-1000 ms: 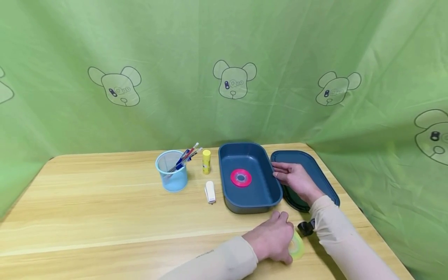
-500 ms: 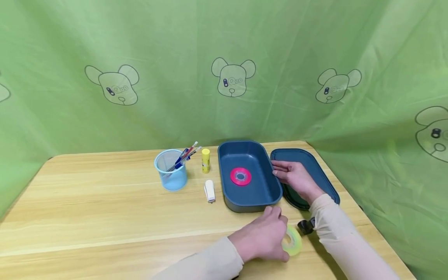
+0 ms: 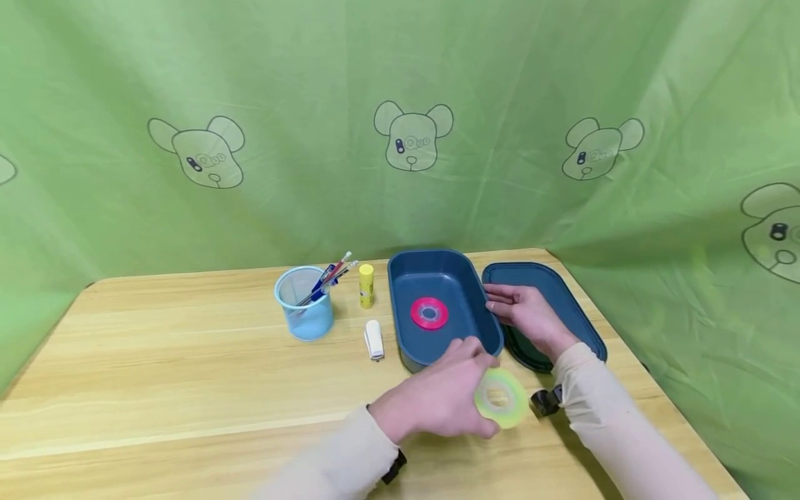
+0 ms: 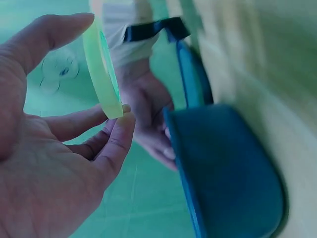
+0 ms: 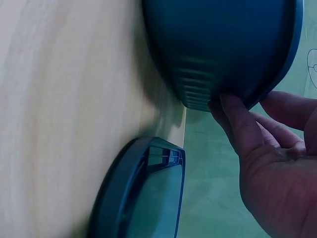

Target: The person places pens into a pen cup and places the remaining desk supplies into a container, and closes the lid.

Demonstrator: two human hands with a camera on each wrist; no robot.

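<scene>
In the head view my left hand [image 3: 446, 392] holds a yellow-green roll of tape [image 3: 517, 401] by its edge, above the wood table in front of the blue box. The left wrist view shows the tape roll [image 4: 102, 74] on edge between thumb and fingertips. My right hand [image 3: 531, 316] is at the right side of the deep blue box [image 3: 462, 354]. In the right wrist view its fairly straight fingers [image 5: 242, 126] touch the box's outer wall below the rim. A pink roll of tape [image 3: 429, 314] lies flat inside the box.
A dark blue lid [image 3: 562, 305] lies right of the box, partly under the right hand. Left of the box are a yellow glue stick [image 3: 366, 286], a small white stapler-like item [image 3: 373, 340] and a light blue mesh cup [image 3: 311, 319] with pens. A green curtain [image 3: 300, 194] hangs behind.
My left hand has lifted the yellow-green tape roll off the table, moving left and toward the box's front. The right hand has stayed at the box's side.
</scene>
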